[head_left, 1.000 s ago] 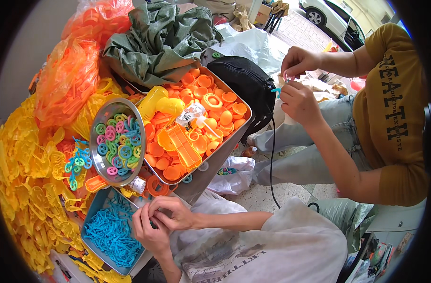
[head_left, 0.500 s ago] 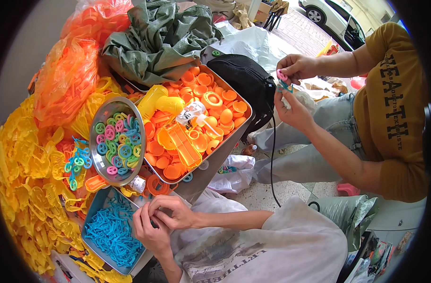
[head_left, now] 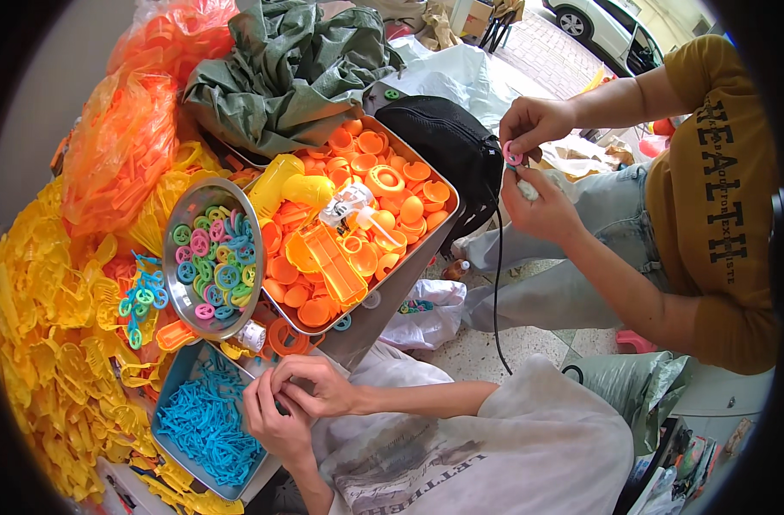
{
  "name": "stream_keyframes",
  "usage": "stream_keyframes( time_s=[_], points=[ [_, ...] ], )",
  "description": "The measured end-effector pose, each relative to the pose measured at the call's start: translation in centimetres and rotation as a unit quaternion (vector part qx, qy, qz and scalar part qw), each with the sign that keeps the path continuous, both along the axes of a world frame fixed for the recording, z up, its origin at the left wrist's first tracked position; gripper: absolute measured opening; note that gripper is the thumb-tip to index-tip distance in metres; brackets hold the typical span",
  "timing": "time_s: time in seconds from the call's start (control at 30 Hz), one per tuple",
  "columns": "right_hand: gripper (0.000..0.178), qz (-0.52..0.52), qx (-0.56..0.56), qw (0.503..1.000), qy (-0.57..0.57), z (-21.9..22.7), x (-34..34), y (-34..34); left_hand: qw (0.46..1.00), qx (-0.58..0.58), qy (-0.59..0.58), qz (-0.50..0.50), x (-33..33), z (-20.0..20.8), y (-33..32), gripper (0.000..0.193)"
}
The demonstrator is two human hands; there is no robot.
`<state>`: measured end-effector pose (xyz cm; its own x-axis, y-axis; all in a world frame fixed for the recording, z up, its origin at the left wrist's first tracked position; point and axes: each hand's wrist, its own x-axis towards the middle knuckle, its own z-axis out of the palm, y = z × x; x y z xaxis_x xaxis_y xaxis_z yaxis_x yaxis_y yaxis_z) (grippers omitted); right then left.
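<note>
My left hand (head_left: 276,429) and my right hand (head_left: 316,384) are together at the near edge of a blue tray (head_left: 182,366), fingers curled in and touching. A small dark spot shows between them, but what they hold, if anything, is hidden. Thin blue plastic sticks (head_left: 205,425) fill the tray. Just beyond it stands a steel bowl (head_left: 182,297) of pink, green, blue and yellow spoked rings (head_left: 227,275). At the right, another person's hands (head_left: 538,129) hold a pink ring (head_left: 512,153) with a bit of blue at it.
Orange cup-like pieces (head_left: 401,232) crowd a metal tray beyond the bowl. Yellow plastic parts (head_left: 57,343) are heaped on the left, below a bag of orange parts (head_left: 121,146). A black bag (head_left: 431,133), its dark cord (head_left: 497,292) and a green-grey sheet (head_left: 289,77) lie farther back.
My hands keep the same pose and place. The other person's fingers have shifted around the pink ring, which now faces more toward me, with less of the blue piece showing.
</note>
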<state>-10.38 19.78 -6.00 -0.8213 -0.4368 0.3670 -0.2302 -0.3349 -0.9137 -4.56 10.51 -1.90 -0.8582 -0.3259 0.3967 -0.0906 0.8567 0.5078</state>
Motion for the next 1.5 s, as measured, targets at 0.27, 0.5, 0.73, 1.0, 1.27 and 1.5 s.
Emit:
stream_keyframes(
  time_s=[0.27,0.5,0.73,1.0,1.27,1.5],
  points=[
    [0.010,-0.002,0.002,1.000,-0.003,0.11,0.00,0.00,1.000,-0.016,0.009,0.000,-0.02,-0.36,-0.17,0.021],
    [0.010,-0.001,0.005,1.000,-0.003,0.18,0.00,0.03,1.000,-0.012,0.000,0.001,0.02,-0.05,-0.05,0.019],
    [0.012,-0.014,-0.002,1.000,0.009,0.17,-0.03,-0.17,1.000,-0.013,0.002,0.004,0.05,-0.10,-0.05,0.019],
    [0.012,-0.010,-0.004,1.000,0.007,-0.01,-0.06,-0.18,1.000,-0.003,-0.001,0.005,0.00,-0.02,0.03,0.020],
    [0.013,-0.006,-0.008,1.000,0.000,-0.06,-0.03,-0.19,1.000,-0.011,-0.002,0.004,0.00,0.02,-0.01,0.021],
    [0.013,-0.009,-0.002,1.000,0.000,0.05,-0.02,-0.16,1.000,-0.008,0.001,0.004,-0.03,0.04,0.04,0.022]
  ],
)
